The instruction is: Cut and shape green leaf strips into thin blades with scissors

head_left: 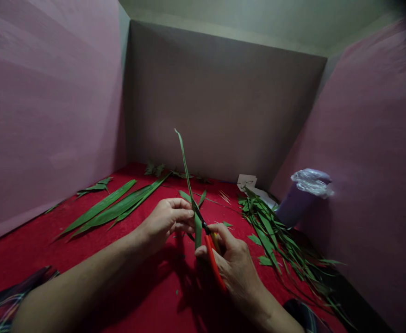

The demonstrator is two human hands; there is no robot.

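Between the fingertips of my left hand [170, 216] is a long, narrow green leaf [198, 231], its thin upper part rising well above the hand and bending left at the tip. My right hand [235, 259] is closed around scissors [214, 259] with red and yellow handles. The dark blades point up and left and lie against the leaf beside my left fingertips; I cannot tell whether they are cutting through it. Smaller green leaf pieces [203, 198] show just behind my left fingers.
Long leaves [115, 209] lie on the red cloth [136, 286] at left. A heap of cut leaves and stems [275, 231] spreads at right, below a purple bin [302, 199] lined with clear plastic. Toothpick-like sticks [225, 197] and a white card [246, 181] are farther back. Walls enclose three sides.
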